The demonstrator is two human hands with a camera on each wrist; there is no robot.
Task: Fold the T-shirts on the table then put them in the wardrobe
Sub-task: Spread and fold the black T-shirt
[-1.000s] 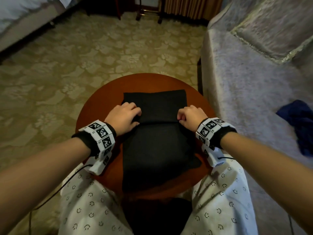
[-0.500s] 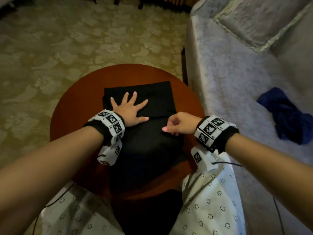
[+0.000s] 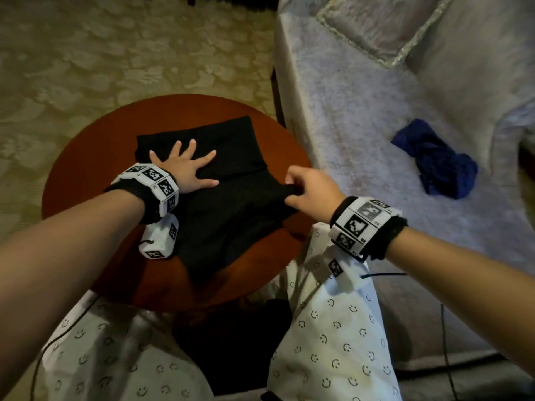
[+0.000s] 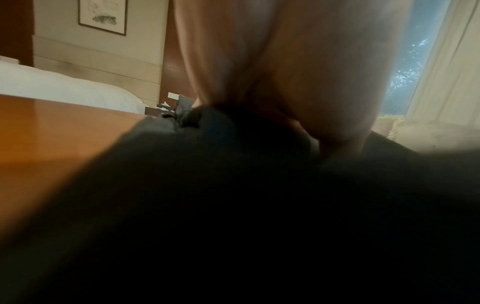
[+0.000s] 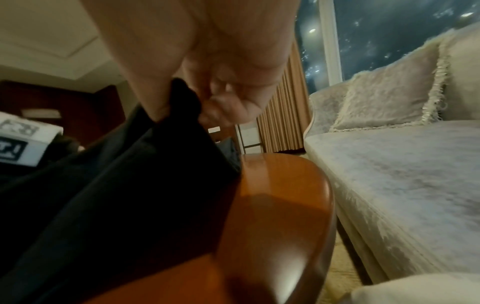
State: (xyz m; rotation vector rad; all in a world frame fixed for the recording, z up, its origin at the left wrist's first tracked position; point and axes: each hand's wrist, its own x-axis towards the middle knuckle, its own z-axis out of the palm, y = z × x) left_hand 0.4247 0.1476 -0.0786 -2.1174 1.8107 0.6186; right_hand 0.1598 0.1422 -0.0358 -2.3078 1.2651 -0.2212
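your room is dim and warm-lit. the head view bends at its edges. both wrist views are blurred up close, and glare streaks the counter (image 5: 280, 174) there.

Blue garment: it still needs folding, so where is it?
Head view: the blue garment lies crumpled on the sofa, right of the round table.

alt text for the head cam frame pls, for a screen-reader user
Seen from above, a left hand presses flat, fingers spread, on a partly folded black T-shirt on a round wooden table, while the right hand pinches and lifts the shirt's right edge. A crumpled blue garment lies on the pale sofa to the right.
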